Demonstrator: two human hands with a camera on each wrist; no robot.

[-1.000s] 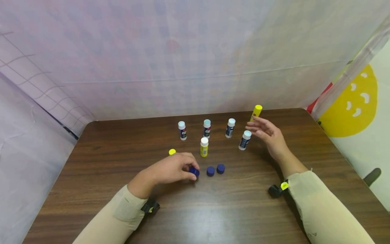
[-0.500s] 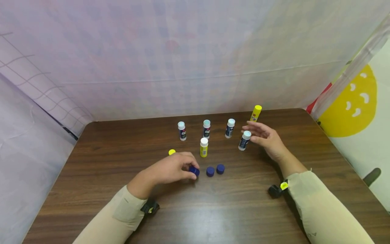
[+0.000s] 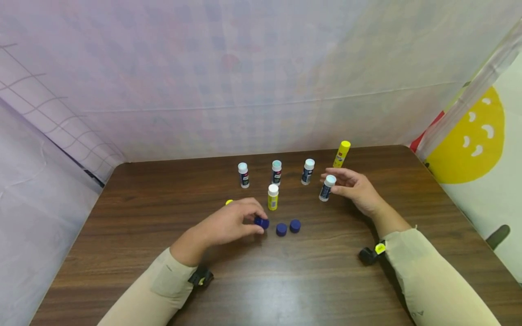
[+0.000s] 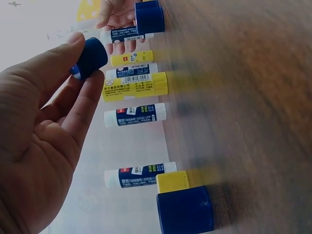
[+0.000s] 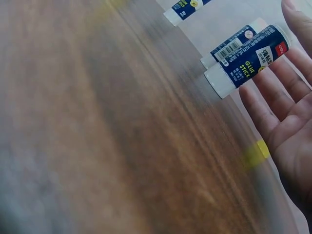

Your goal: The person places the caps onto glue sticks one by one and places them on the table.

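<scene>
My left hand point(image 3: 230, 222) pinches a blue cap point(image 4: 91, 57) between thumb and fingers, held above the table. Two more blue caps point(image 3: 288, 227) stand just right of it; another blue cap point(image 4: 185, 209) shows low in the left wrist view. Around the nearest blue glue stick point(image 3: 326, 189), uncapped with its white top up, lie the loosely bent fingers of my right hand point(image 3: 359, 190). In the right wrist view the thumb point(image 5: 298, 22) stands apart from this stick; whether the fingers touch it, I cannot tell.
Three uncapped blue glue sticks point(image 3: 244, 176) stand in a back row. A yellow glue stick point(image 3: 273, 201) with a white top stands before them, and a yellow-topped one point(image 3: 341, 154) at back right. My left hand partly hides a yellow piece point(image 3: 229, 202). A curtain point(image 3: 204, 113) hangs behind the table.
My left hand has lifted the blue cap slightly from the tabletop. My right hand has moved from beside the yellow glue stick down and left, around the nearest blue one.
</scene>
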